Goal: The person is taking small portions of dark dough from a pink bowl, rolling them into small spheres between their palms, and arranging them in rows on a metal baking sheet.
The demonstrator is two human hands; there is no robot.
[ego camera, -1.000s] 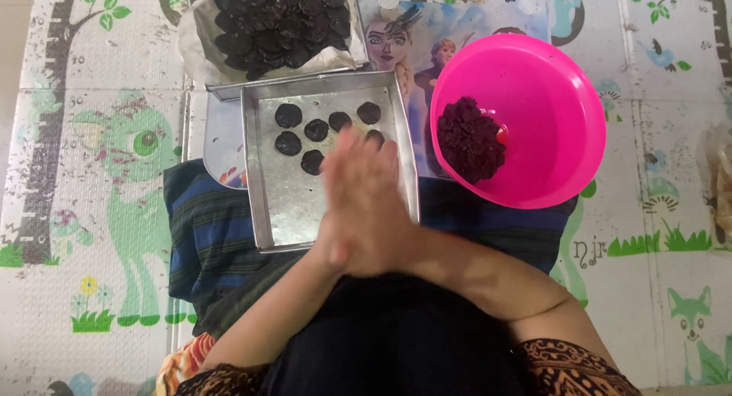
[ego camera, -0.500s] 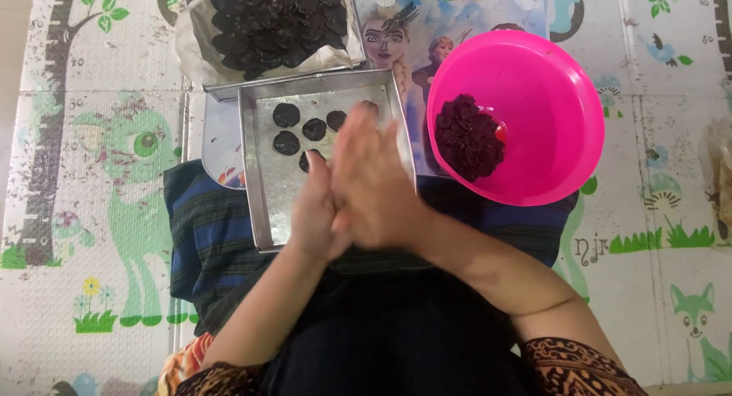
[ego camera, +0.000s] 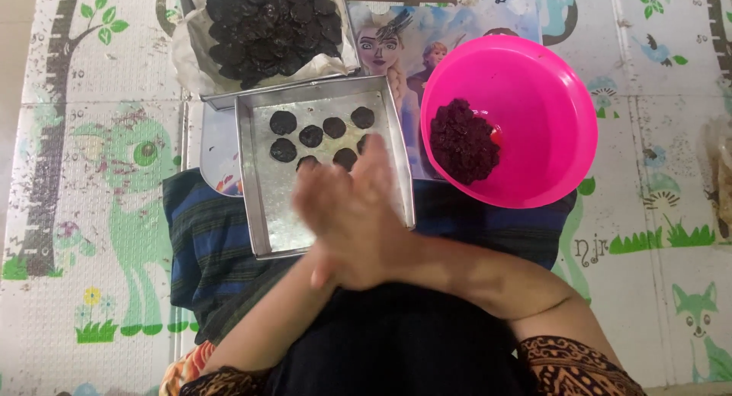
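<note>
A play mat (ego camera: 91, 213) printed with green animals and trees covers the floor and carries everything. A dark blue striped cloth (ego camera: 206, 251) lies on it across the person's lap, under the near end of the tray.

The pink bowl (ego camera: 534, 114) sits toward the right side of the mat, just beside the right edge of the tray, partly over a picture board (ego camera: 396, 37). A clump of dark dough (ego camera: 463, 140) lies in the bowl against its left wall.

The square metal tray (ego camera: 267, 213) sits in the middle. Flat dark discs (ego camera: 311, 135) lie in two short rows at its far end; the near half is bare metal.

Beyond the tray's far edge, a pale bag or lined container (ego camera: 191, 53) holds a heap of dark discs (ego camera: 271, 26).

The left hand (ego camera: 324, 205) and the right hand (ego camera: 366, 220) are pressed palm to palm over the tray's near right part, fingers stretched flat and blurred. Whether anything is caught between the palms cannot be told.
</note>
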